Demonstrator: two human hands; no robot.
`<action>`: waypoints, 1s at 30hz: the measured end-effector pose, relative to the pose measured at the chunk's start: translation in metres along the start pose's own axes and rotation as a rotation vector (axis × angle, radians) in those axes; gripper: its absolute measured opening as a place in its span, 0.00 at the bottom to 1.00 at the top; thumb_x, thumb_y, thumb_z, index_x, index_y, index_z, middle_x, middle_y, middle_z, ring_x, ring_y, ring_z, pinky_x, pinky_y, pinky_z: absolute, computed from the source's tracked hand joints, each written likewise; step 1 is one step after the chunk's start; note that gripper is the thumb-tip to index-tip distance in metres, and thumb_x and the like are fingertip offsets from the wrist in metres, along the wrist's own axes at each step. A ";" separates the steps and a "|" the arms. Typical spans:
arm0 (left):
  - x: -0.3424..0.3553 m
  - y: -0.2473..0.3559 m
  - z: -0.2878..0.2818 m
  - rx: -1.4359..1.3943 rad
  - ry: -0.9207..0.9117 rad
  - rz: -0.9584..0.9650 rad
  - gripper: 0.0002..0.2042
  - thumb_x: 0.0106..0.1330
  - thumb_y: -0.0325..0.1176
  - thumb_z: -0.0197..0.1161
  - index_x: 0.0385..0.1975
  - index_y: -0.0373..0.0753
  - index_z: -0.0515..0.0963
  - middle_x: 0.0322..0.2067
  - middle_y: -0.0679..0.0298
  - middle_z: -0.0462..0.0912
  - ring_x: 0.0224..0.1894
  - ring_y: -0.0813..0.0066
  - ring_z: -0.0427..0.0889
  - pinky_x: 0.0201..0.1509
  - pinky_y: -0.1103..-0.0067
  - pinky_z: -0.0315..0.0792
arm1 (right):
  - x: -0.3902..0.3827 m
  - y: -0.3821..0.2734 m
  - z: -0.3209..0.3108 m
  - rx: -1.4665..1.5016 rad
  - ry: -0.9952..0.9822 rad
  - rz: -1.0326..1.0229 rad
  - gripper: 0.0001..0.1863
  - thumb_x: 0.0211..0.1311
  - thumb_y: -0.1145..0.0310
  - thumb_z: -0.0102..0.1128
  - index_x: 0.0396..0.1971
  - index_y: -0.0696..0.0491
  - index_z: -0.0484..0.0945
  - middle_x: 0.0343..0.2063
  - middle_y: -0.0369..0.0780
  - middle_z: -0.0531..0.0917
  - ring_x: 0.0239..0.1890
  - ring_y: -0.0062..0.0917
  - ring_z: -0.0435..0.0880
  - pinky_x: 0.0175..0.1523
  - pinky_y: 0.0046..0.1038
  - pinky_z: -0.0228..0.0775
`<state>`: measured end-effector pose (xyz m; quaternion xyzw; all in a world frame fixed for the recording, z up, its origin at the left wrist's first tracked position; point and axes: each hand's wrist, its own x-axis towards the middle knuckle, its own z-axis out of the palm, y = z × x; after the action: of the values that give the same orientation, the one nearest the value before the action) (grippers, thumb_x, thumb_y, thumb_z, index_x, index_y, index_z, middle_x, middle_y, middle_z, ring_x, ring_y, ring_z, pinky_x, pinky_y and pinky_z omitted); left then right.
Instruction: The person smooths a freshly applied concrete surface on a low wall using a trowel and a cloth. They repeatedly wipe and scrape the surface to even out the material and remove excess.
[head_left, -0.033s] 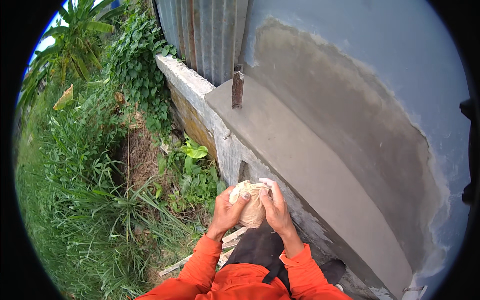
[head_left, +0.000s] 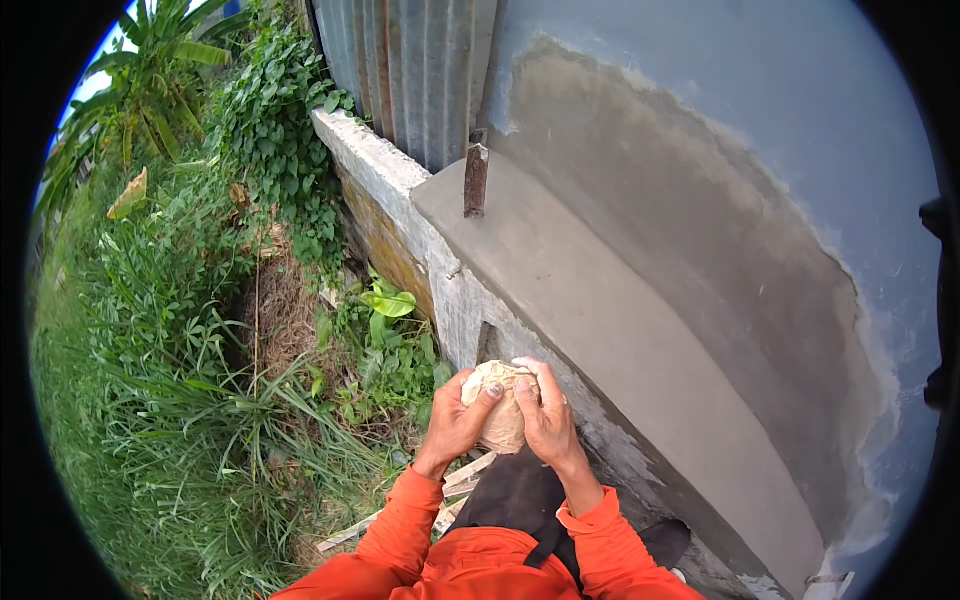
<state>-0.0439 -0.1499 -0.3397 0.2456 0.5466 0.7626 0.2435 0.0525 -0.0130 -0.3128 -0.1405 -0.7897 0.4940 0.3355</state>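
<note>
Between my two hands is a crumpled cream-tan wad point(head_left: 503, 425), rounded and wrinkled; whether it is paper, cloth or sponge I cannot tell. My left hand point(head_left: 457, 420) grips its left side, the thumb lying across the front. On the other side my right hand point(head_left: 548, 415) is closed around it, with the thumb over its upper right part and pale residue on the fingertips. Most of the fingers' undersides are hidden. The wad is held in front of my body, beside the low concrete wall point(head_left: 455, 310).
To the right runs a smooth grey cement ledge point(head_left: 600, 290) below a blue-grey wall point(head_left: 720, 50) with a large plastered patch. A rusty metal post point(head_left: 475, 180) sticks up from the ledge near corrugated sheeting point(head_left: 425, 80). Tall grass point(head_left: 180, 400) and wood strips point(head_left: 465, 475) lie left.
My right hand's fingers have come down and closed further over the wad, which looks rounder at the top. The left hand has hardly moved.
</note>
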 end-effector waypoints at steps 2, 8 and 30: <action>0.015 0.004 -0.003 0.064 -0.039 0.036 0.16 0.81 0.39 0.67 0.53 0.30 0.83 0.45 0.63 0.90 0.44 0.83 0.84 0.48 0.80 0.80 | 0.008 0.003 0.002 -0.124 0.044 0.022 0.17 0.84 0.58 0.55 0.42 0.59 0.80 0.32 0.49 0.85 0.34 0.36 0.86 0.42 0.40 0.76; 0.031 0.001 0.017 -0.138 0.074 -0.231 0.14 0.81 0.41 0.64 0.37 0.35 0.83 0.32 0.72 0.83 0.33 0.85 0.77 0.38 0.79 0.74 | 0.020 0.018 0.010 -0.095 0.009 0.022 0.15 0.81 0.63 0.60 0.34 0.59 0.77 0.24 0.47 0.80 0.28 0.37 0.82 0.35 0.41 0.70; 0.079 0.023 0.037 0.313 0.132 0.244 0.12 0.76 0.36 0.64 0.43 0.30 0.78 0.40 0.56 0.79 0.43 0.64 0.77 0.51 0.70 0.72 | 0.001 -0.030 -0.057 1.093 -0.060 0.460 0.28 0.74 0.83 0.61 0.72 0.62 0.71 0.64 0.44 0.83 0.66 0.31 0.84 0.74 0.39 0.75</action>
<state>-0.0823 -0.0796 -0.2984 0.2944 0.6395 0.7066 0.0719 0.0935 0.0124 -0.2695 -0.1009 -0.3792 0.8928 0.2212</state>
